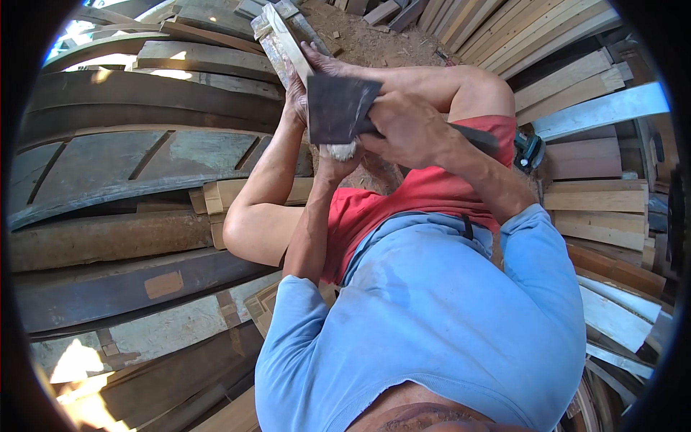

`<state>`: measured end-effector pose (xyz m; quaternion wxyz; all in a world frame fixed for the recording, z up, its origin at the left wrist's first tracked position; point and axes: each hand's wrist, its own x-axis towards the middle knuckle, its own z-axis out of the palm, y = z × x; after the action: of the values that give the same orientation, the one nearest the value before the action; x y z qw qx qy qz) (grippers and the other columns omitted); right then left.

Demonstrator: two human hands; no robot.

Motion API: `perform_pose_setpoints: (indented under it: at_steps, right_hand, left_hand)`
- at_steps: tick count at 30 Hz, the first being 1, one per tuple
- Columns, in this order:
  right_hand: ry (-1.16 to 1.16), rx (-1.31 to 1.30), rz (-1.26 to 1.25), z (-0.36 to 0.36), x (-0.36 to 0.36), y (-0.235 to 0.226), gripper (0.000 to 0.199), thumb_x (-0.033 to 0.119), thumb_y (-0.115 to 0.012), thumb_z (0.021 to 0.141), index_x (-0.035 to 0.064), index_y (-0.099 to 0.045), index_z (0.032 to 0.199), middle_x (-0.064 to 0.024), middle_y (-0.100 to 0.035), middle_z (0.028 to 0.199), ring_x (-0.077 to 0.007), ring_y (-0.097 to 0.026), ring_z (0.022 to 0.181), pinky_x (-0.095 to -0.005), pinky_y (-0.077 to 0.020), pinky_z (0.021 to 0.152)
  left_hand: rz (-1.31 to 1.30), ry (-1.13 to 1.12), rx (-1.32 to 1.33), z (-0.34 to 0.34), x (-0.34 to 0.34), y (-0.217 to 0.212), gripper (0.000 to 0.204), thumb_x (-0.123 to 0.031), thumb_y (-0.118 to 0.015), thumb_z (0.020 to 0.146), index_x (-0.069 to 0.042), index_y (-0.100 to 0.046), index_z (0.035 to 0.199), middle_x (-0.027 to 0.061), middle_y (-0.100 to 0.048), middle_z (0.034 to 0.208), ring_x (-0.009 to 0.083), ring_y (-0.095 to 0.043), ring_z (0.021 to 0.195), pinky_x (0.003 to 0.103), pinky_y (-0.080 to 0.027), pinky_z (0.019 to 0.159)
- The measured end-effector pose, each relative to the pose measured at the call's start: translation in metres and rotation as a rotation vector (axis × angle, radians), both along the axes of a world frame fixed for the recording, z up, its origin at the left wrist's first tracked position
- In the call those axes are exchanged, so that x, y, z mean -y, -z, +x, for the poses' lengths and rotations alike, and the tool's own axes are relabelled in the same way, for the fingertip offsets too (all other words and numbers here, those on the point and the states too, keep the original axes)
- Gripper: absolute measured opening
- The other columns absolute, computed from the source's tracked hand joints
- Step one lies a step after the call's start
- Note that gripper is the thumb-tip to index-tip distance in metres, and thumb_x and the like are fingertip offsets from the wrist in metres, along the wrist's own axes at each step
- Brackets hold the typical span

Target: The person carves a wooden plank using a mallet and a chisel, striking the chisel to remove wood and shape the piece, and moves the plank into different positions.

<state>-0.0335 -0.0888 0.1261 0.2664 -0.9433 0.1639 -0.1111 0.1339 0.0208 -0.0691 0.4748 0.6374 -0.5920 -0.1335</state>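
Observation:
My right hand is closed round a hatchet. Its broad dark blade lies over a pale strip of wood, and its dark handle sticks out behind my wrist. Below the blade, my left hand grips the near end of the strip, where a rough whitish end face shows. The blade hides the strip's middle and whether the edge touches it. Farther off, the strip runs between my bare feet and lies along a worn, pale-stained wooden block.
Stacked boards and curved planks crowd the left. More boards lie at the right, with a teal and black power tool by my knee. Wood chips cover the dirt ground ahead.

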Motion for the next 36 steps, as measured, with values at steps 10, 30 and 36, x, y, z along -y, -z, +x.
perform_pose_setpoints:
  at_steps: [10, 30, 36]
  right_hand:
    - [0.255, 0.389, 0.128, -0.031, 0.025, -0.056, 0.024, 0.019, -0.073, 0.083, 0.0048, -0.071, 0.103, -0.0185, -0.068, 0.082, -0.0354, -0.068, 0.073, -0.0409, -0.0538, 0.067]
    - [0.211, 0.298, 0.007, -0.019, 0.009, -0.033, 0.023, 0.024, -0.067, 0.085, 0.0014, -0.069, 0.088, -0.0219, -0.069, 0.081, -0.0412, -0.069, 0.08, -0.0485, -0.0555, 0.073]
    - [0.043, -0.13, -0.203, -0.002, -0.006, -0.006, 0.023, 0.028, -0.069, 0.086, 0.0057, -0.071, 0.092, -0.019, -0.067, 0.074, -0.0388, -0.071, 0.078, -0.0477, -0.0575, 0.074]
  left_hand:
    - [-0.051, 0.019, -0.374, -0.001, 0.048, -0.082, 0.014, -0.006, -0.072, 0.09, -0.006, -0.058, 0.086, 0.0023, -0.062, 0.063, 0.0092, -0.06, 0.05, 0.025, -0.049, 0.048]
    - [-0.027, -0.019, -0.319, -0.005, 0.017, -0.059, 0.018, -0.01, -0.077, 0.085, -0.005, -0.059, 0.086, 0.0026, -0.058, 0.071, 0.0122, -0.056, 0.065, 0.029, -0.049, 0.064]
    - [0.115, 0.009, -0.248, 0.005, -0.006, -0.02, 0.03, -0.011, -0.079, 0.083, -0.005, -0.066, 0.11, 0.0072, -0.069, 0.104, 0.0185, -0.066, 0.093, 0.036, -0.054, 0.083]
